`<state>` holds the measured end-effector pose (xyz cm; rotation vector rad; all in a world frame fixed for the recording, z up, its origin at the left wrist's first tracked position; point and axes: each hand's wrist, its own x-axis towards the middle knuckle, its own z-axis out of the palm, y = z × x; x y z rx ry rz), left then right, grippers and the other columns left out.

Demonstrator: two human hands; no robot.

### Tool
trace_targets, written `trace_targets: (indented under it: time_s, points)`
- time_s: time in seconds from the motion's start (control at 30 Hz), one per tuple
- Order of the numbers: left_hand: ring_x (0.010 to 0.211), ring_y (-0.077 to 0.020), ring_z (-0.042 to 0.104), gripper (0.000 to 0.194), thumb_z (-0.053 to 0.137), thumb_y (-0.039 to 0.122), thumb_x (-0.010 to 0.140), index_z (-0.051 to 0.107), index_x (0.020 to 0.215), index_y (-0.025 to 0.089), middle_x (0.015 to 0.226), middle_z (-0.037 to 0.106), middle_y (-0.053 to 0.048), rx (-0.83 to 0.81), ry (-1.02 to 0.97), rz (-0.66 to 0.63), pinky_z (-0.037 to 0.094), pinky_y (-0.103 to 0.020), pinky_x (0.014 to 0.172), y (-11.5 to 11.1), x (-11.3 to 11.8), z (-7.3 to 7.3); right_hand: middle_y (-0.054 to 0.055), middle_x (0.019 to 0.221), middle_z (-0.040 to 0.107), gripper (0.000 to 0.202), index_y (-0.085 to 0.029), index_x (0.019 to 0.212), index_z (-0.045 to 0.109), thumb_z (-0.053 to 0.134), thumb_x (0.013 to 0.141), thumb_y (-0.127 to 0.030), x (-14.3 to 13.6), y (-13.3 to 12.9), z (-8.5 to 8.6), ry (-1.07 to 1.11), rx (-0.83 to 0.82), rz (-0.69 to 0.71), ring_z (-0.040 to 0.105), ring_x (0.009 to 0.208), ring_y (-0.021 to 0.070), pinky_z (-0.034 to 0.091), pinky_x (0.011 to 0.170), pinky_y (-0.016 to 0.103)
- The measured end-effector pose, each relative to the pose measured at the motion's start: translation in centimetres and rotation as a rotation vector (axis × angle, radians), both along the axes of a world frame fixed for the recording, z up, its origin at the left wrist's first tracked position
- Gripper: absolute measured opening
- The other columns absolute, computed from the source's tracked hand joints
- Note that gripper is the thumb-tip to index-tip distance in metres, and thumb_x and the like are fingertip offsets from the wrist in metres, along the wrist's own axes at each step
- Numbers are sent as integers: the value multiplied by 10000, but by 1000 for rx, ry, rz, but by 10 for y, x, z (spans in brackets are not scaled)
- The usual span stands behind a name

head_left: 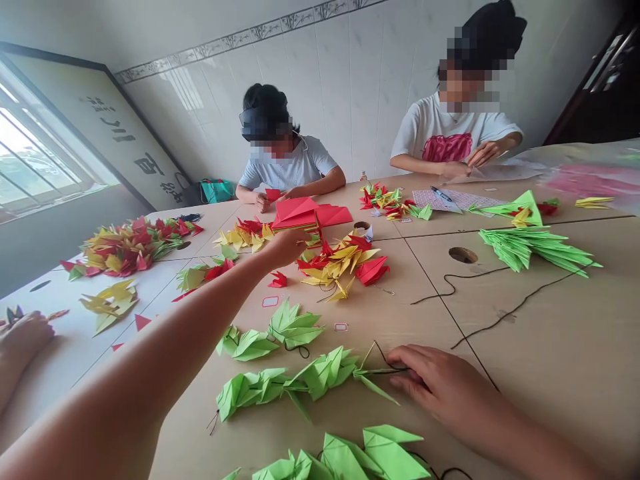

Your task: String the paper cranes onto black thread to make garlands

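Note:
My left hand (289,247) reaches far across the table to a stack of folded paper strips (315,233) beside red sheets (313,212); its fingertips are at the stack, their grip too small to make out. My right hand (433,377) rests at the near right, thumb and fingers closed on the dark string (395,369) at the end of a green folded-paper strand (305,377). The strand lies flat on the table. Another green strand (345,457) lies nearer, and green folded pieces (295,325) lie behind it. Red and yellow paper cranes (340,263) lie just right of my left hand.
Two people (287,163) (457,137) sit across the table (550,340). A third person's hand (27,337) is at the left edge. Mixed cranes (135,247) are heaped back left; green folded papers (537,248) and loose strings lie right.

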<state>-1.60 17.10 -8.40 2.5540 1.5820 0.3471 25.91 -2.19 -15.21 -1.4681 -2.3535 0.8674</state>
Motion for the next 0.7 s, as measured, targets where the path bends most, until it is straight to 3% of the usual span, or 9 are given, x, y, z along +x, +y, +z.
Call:
trace_targets:
  time_s: [0.1, 0.23, 0.33, 0.4, 0.57, 0.7]
  points:
    - [769, -197, 686, 301, 454, 231, 894, 681, 1065, 128, 891, 733, -88, -49, -275, 68, 565, -349, 700, -27, -2, 14, 36, 909, 701, 168, -239, 926, 627, 464, 891, -263, 1, 0, 0, 63, -24, -33, 640, 802, 207, 465, 690, 310]
    - [824, -187, 705, 321, 465, 230, 869, 657, 1086, 91, 967, 732, -132, -173, -553, 29, 571, -341, 778, -76, 7, 22, 11, 732, 654, 206, -250, 899, 603, 464, 903, -402, 4, 0, 1, 186, -97, -147, 580, 635, 179, 438, 572, 281]
    - [829, -202, 706, 208, 588, 225, 789, 685, 926, 102, 914, 731, -106, -497, -975, 7, 561, -377, 832, -109, 21, 25, 15, 750, 634, 285, -246, 938, 599, 451, 906, -487, 8, 1, 6, 338, -95, -237, 552, 646, 171, 433, 561, 275]
    - [812, -184, 699, 128, 633, 174, 743, 676, 846, 111, 860, 726, -69, -609, -1092, 5, 555, -363, 836, -123, 32, 26, 11, 729, 596, 344, -233, 951, 609, 471, 887, -542, 11, 2, 11, 434, -57, -279, 521, 630, 161, 428, 560, 273]
    - [681, -119, 647, 186, 584, 36, 716, 584, 860, 154, 702, 658, 22, -589, -889, -82, 538, -280, 685, -138, 65, 20, -8, 707, 530, 397, -225, 1010, 632, 551, 836, -572, 15, 2, 23, 580, -89, -345, 492, 637, 144, 440, 585, 262]
    - [665, -103, 602, 243, 548, 31, 738, 502, 914, 193, 741, 600, 24, -582, -771, -224, 488, -232, 596, -147, 93, 5, 6, 789, 587, 384, -230, 1019, 633, 648, 781, -531, 11, -1, 27, 638, -197, -247, 542, 728, 166, 453, 633, 268]
